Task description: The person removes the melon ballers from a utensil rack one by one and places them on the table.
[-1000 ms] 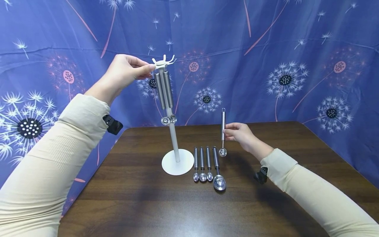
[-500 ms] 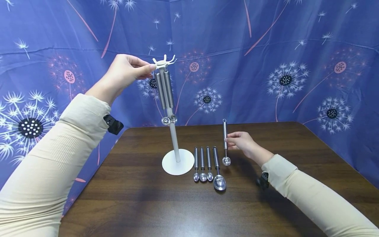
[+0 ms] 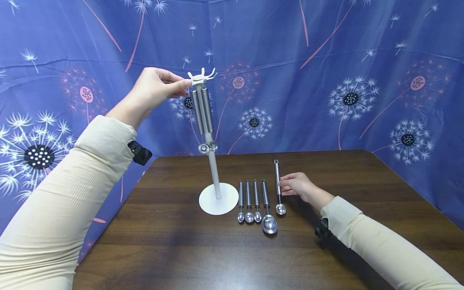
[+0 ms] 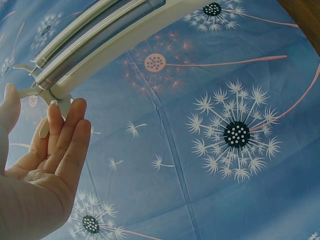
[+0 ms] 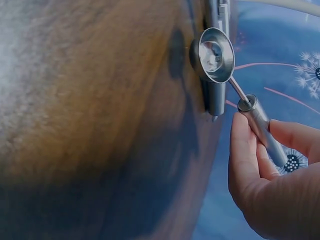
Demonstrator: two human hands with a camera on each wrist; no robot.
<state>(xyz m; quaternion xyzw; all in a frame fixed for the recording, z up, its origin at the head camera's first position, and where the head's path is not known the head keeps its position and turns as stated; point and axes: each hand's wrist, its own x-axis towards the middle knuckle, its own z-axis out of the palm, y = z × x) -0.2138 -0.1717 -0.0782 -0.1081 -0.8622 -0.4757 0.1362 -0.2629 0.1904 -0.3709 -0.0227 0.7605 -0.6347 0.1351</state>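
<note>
My left hand (image 3: 159, 86) pinches one arm of the white hook top (image 3: 200, 76) on an upright stand (image 3: 214, 169). Two metal scoops (image 3: 207, 110) with thick grey handles hang from its hooks, bowls down. To the right, my right hand (image 3: 299, 187) grips a small round-bowled melon baller (image 3: 278, 181) by its handle, between thumb and fingers. Its bowl (image 5: 216, 55) points down close over the table in the head view. Just left of it, several metal scoops (image 3: 248, 201) lie in a row, the rightmost with a larger bowl (image 3: 269, 224).
The stand's round white base (image 3: 206, 203) rests on a brown wooden table (image 3: 163, 241). A blue curtain with dandelion prints (image 3: 290, 100) hangs behind the table's back edge. Dark wrist cameras (image 3: 140, 153) are strapped at both cuffs.
My right hand has lowered the melon baller toward the table and slightly right, beside the row of scoops. The left hand keeps its pinch on the hook top.
</note>
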